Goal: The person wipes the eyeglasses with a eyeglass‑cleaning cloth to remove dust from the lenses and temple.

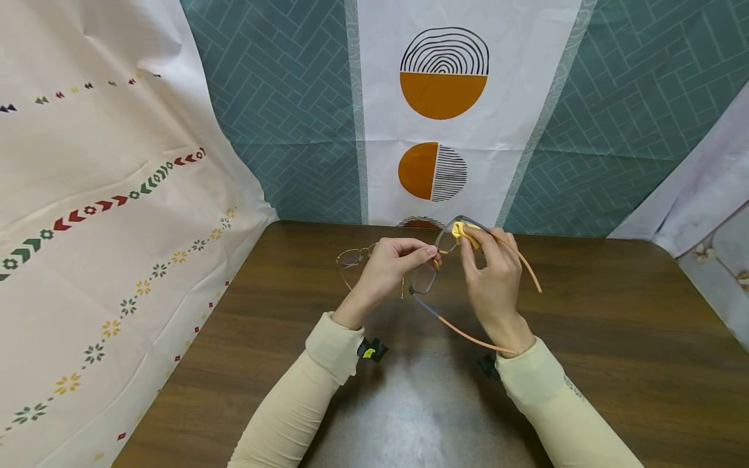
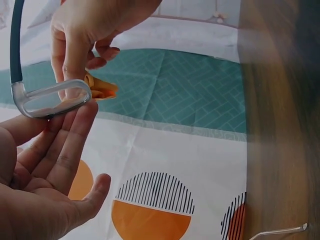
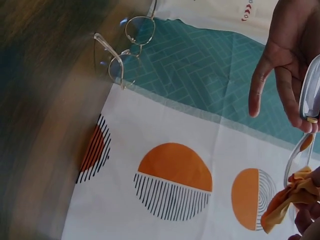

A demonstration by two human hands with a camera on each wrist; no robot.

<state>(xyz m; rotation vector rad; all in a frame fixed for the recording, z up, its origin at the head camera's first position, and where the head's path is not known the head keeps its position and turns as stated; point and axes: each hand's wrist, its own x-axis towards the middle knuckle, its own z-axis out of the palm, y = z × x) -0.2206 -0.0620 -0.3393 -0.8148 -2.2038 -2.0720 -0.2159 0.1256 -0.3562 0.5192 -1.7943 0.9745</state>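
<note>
Between the two hands, above the table, is a pair of eyeglasses with grey rims and orange-tipped temples spread open. My left hand pinches the frame near the bridge with thumb and fingers. A crumpled yellow cloth is pinched in my right hand, against the far lens. One temple runs back past the right wrist. In the left wrist view the rim rests at the left fingertips, and the cloth sticks out beside it. The right wrist view shows the cloth folded at the lens edge.
Behind the left hand, a second pair of glasses with thin gold rims lies on the brown wooden table. A patterned teal and white cloth hangs at the table's back edge. Cream embroidered fabric drapes along the left side.
</note>
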